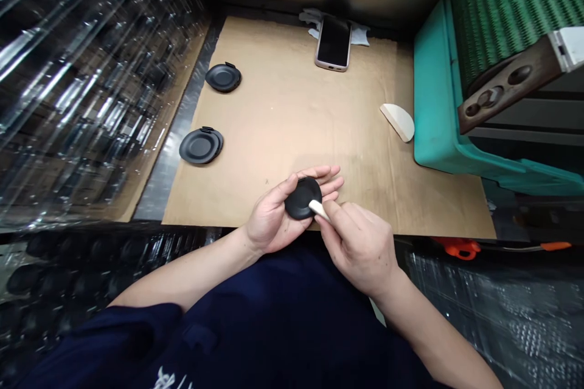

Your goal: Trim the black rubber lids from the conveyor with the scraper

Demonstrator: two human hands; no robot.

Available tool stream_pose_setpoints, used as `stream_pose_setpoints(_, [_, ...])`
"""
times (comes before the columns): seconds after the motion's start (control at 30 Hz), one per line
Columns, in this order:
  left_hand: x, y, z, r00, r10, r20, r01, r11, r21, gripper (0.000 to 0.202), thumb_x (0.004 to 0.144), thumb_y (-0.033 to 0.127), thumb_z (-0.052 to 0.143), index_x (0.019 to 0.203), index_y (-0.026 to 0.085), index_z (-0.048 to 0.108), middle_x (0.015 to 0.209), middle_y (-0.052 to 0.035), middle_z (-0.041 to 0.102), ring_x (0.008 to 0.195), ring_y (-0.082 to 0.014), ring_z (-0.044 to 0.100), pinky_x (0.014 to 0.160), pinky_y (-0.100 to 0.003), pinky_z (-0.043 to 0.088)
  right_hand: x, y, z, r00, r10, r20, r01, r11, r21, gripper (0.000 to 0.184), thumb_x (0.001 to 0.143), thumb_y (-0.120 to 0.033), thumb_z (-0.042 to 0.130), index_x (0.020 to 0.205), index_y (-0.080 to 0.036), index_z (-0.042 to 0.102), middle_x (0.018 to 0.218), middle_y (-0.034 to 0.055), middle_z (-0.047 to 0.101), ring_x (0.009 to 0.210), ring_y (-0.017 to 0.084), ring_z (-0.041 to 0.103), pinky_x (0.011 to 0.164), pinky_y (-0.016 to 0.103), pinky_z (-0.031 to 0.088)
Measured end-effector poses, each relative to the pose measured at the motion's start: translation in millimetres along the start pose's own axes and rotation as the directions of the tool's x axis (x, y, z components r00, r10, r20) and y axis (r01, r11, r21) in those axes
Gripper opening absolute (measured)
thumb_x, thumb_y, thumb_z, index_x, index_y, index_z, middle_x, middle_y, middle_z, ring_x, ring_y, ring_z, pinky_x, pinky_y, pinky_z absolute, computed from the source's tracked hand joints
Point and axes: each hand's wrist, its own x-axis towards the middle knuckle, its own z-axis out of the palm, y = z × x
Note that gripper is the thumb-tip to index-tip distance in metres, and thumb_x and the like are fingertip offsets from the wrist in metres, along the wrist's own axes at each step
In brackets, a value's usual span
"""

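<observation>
From the head view, we had the black round cap (302, 197) at lower centre, cradled in our left hand (274, 216), which lay palm up with its fingers half curled around the rim. Our right hand (358, 249) was closed in a pinch on a white wedge (319, 209), perhaps chalk or stiff foam, with its tip pressed against the cap's matt face. Two matching caps (201, 146) with small tabs lay at left on the brown cardboard sheet (292, 103). A white half-round piece (396, 121) lay at right, just beside a teal plastic crate (429, 103), and a phone (334, 42) lay at the top.
</observation>
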Motion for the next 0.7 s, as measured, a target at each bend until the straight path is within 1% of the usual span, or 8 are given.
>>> stream_pose_setpoints(0.07, [-0.1,0.2,-0.5,0.999,-0.043,0.017,0.043,0.999,0.004,0.046,0.105,0.041,0.041,0.132,0.012,0.065,0.156,-0.016,0.049,0.148,-0.0341,0.041,0.124,-0.05,0.029,2.0,2.6,-1.7,1.0,-0.007,0.005,0.007,1.0,-0.006,0.016,0.099,-0.019,0.059,0.112,-0.012,0.066,0.075,0.0015,0.064,0.066,0.014,0.056,0.064,0.03,0.042])
stream_pose_setpoints(0.13, [0.1,0.4,-1.4,0.991,-0.127,0.035,0.126,0.992,0.015,0.045,0.104,0.04,0.043,0.133,0.013,0.065,0.152,-0.0163,0.053,0.146,-0.035,0.044,0.12,-0.052,0.035,7.1,6.6,-1.5,0.999,-0.004,-0.039,0.002,0.999,-0.045,0.017,0.1,-0.02,0.058,0.112,-0.012,0.066,0.077,0.0023,0.065,0.068,0.015,0.058,0.065,0.03,0.042])
stream_pose_setpoints(0.2, [0.6,0.5,-2.5,0.982,-0.187,0.023,0.187,0.982,0.016,0.039,0.103,0.036,0.046,0.125,0.014,0.07,0.141,-0.0155,0.063,0.141,-0.0345,0.051,0.118,-0.052,0.039,13.3,10.8,-0.1,0.996,0.01,-0.086,-0.017,0.997,-0.08,0.018,0.101,-0.021,0.056,0.112,-0.012,0.066,0.079,0.0029,0.067,0.068,0.015,0.058,0.065,0.03,0.042])
stream_pose_setpoints(0.3, [0.9,0.4,-3.7,0.981,-0.194,-0.011,0.193,0.981,-0.013,0.035,0.103,0.033,0.048,0.115,0.014,0.073,0.128,-0.0137,0.071,0.137,-0.0318,0.055,0.119,-0.049,0.038,17.7,11.5,1.5,0.994,0.038,-0.099,-0.048,0.994,-0.096,0.019,0.102,-0.022,0.055,0.114,-0.012,0.066,0.08,0.0027,0.067,0.067,0.014,0.058,0.064,0.03,0.041])
stream_pose_setpoints(0.4, [0.6,0.5,-3.4,0.984,-0.178,0.01,0.178,0.984,-0.021,0.043,0.104,0.036,0.044,0.128,0.011,0.067,0.14,-0.0173,0.063,0.143,-0.033,0.048,0.121,-0.05,0.034,12.6,4.7,-1.0,0.997,0.005,-0.078,-0.011,0.997,-0.075,0.018,0.101,-0.02,0.055,0.113,-0.012,0.066,0.08,0.0034,0.067,0.069,0.015,0.059,0.064,0.03,0.042])
stream_pose_setpoints(0.53, [0.8,1.3,-1.8,0.99,-0.139,0.031,0.139,0.99,-0.01,0.05,0.105,0.039,0.041,0.134,0.004,0.062,0.149,-0.0236,0.054,0.146,-0.0362,0.043,0.124,-0.051,0.028,4.4,1.5,-6.8,0.999,-0.019,0.037,0.019,1.0,0.0,0.016,0.1,-0.019,0.056,0.108,-0.012,0.068,0.078,0.0031,0.065,0.07,0.016,0.06,0.065,0.03,0.043])
stream_pose_setpoints(0.6, [1.2,1.6,-1.6,0.988,-0.153,0.02,0.153,0.988,-0.001,0.05,0.105,0.039,0.04,0.134,0.005,0.062,0.15,-0.0221,0.053,0.147,-0.0367,0.042,0.124,-0.052,0.029,4.1,4.9,-6.3,1.0,0.015,0.022,-0.016,1.0,0.008,0.019,0.1,-0.02,0.056,0.112,-0.012,0.068,0.082,0.0036,0.067,0.071,0.016,0.061,0.066,0.03,0.044])
stream_pose_setpoints(0.7, [1.9,0.9,-1.8,0.99,-0.138,0.005,0.138,0.99,0.013,0.046,0.105,0.037,0.039,0.13,0.009,0.065,0.151,-0.0184,0.054,0.149,-0.0354,0.04,0.123,-0.051,0.031,4.7,5.6,-0.5,0.996,0.078,-0.049,-0.079,0.997,-0.007,0.023,0.1,-0.021,0.057,0.117,-0.01,0.067,0.086,0.0052,0.069,0.072,0.016,0.062,0.067,0.03,0.045])
